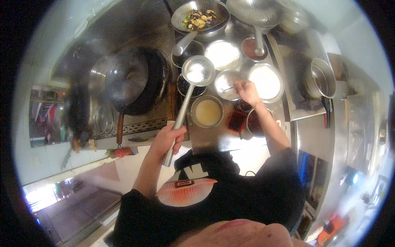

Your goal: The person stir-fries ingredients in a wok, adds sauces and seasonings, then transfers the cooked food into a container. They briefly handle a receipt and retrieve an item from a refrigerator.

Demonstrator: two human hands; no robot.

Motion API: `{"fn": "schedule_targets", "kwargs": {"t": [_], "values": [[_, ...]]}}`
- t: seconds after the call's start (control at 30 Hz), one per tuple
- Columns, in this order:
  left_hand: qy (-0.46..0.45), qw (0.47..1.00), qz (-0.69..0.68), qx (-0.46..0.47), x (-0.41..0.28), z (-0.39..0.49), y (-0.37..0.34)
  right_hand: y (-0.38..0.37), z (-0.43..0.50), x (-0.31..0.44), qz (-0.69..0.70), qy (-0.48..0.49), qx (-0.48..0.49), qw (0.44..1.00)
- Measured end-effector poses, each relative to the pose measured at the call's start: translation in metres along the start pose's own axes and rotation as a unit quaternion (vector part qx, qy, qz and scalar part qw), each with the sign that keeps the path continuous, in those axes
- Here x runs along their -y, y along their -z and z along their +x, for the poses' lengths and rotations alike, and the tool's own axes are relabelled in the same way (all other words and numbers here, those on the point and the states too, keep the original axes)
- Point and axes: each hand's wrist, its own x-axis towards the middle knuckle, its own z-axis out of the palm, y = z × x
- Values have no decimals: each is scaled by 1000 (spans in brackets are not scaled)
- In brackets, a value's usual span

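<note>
My left hand (pixel 168 140) grips the long handle of a metal ladle (pixel 186 106). Its round bowl is held out over the seasoning containers, and glare hides whether anything is in it. Over a small metal bowl of white seasoning (pixel 222 79), my right hand (pixel 247 93) pinches what looks like a small spoon (pixel 227 89), its tip down at the white contents. Just below that bowl stands a metal container of cloudy yellowish liquid (pixel 208 111). A wider bowl of white contents (pixel 264 82) lies beyond my right wrist.
A dark wok (pixel 132 83) steams on the stove at left, its wooden handle (pixel 120 129) towards me. One perforated strainer (pixel 182 23) holds cooked food; another strainer (pixel 256 12) sits beside it. Near my right forearm is a red container (pixel 236 121). A saucepan (pixel 322 77) stands at right.
</note>
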Motion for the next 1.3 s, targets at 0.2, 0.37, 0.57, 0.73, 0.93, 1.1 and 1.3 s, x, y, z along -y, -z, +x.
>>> {"fn": "schedule_targets", "kwargs": {"t": [0.2, 0.37, 0.57, 0.73, 0.93, 1.1, 1.3], "values": [[1, 999, -23, -24, 7, -4, 2, 5, 3, -4, 173, -103, 7, 979], [-11, 1000, -15, -25, 10, -3, 5, 22, 2, 1, 275, -141, -25, 951], [-2, 1000, 15, -9, 13, -4, 3, 51, -11, 30, 408, -70, -36, 910], [43, 997, -44, 56, 19, -5, -13, 64, -25, 56, 372, -85, -89, 920], [45, 989, -109, 91, 31, -9, -21, 72, -42, 54, 165, 36, -216, 962], [19, 993, -111, 33, 44, -27, 1, 31, -21, 46, -57, 6, -34, 998], [-49, 990, -126, -51, 69, -47, 39, 32, -50, 90, -135, 138, -165, 967]]}}
